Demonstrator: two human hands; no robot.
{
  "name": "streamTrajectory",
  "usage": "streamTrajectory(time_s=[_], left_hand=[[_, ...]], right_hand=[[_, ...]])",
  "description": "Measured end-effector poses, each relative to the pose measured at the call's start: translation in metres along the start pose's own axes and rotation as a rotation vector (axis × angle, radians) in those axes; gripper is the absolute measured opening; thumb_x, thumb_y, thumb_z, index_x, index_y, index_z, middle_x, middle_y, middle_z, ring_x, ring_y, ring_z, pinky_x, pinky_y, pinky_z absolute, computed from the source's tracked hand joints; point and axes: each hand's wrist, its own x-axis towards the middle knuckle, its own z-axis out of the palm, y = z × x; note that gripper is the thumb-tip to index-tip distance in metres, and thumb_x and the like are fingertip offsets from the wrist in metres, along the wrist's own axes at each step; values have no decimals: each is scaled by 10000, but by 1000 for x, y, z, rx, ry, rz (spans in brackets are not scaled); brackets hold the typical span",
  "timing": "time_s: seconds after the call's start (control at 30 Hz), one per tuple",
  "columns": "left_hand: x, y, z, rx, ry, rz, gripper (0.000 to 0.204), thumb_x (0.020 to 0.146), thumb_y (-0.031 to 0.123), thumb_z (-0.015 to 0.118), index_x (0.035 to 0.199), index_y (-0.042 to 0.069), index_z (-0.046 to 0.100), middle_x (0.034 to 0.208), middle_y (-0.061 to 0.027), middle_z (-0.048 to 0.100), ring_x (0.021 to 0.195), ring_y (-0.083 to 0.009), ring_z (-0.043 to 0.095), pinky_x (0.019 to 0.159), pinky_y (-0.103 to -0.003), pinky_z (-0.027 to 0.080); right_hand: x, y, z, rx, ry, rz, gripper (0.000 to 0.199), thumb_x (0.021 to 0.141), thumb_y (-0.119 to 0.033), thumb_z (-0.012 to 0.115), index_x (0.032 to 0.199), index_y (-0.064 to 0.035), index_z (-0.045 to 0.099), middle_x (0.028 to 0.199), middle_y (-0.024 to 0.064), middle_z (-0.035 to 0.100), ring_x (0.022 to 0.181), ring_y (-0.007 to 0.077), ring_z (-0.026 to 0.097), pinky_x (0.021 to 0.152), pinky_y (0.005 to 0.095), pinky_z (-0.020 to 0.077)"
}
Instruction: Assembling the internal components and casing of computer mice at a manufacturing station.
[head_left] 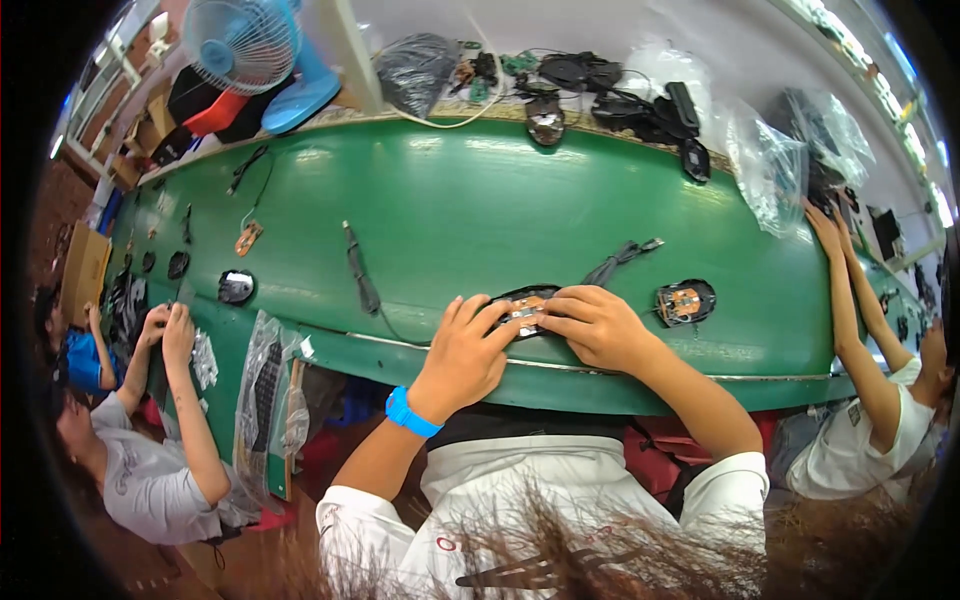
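Observation:
An open black mouse base (527, 299) with an orange circuit board inside lies near the front edge of the green table (480, 210). My left hand (462, 352), with a blue wristband, rests on its left side, fingers curled over the shell. My right hand (598, 325) covers its right side, fingertips pressing on the board. A black bundled cable (612, 263) runs from the base toward the back right. A second open mouse base (684, 301) with an orange board sits just right of my right hand.
A loose black cable (362, 272) lies left of my hands. A person at the left holds parts near a black mouse shell (236, 287). Another person's arms (845, 290) reach in at the right. Clear bags (768, 165), mouse parts and a blue fan (250, 45) line the back.

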Motion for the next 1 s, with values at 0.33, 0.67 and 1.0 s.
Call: streamTrajectory(time_s=[0.33,0.67,1.0], left_hand=[[6,2,10,-13,-1,-4,429,745,-35,623,1153,78,688,1290,-122,612,1241,-390,524,1037,-512,464],[7,8,12,-8,42,-12,390,726,-68,603,1090,47,685,1261,-142,622,1208,-401,537,1003,-506,491],[6,6,14,33,25,-2,370,737,-25,624,1087,64,701,1262,-126,621,1221,-395,541,1006,-497,494]], right_hand=[[-10,-4,-1,-107,-31,122,418,729,-80,707,1147,-82,711,1189,58,676,1162,275,609,953,424,505],[-1,-6,3,-161,-10,110,390,714,-144,719,1099,-93,681,1091,57,644,1140,258,569,945,405,472],[3,-1,-12,-102,-81,89,347,697,-121,694,1043,-105,699,1054,63,631,1091,278,578,933,418,487]])
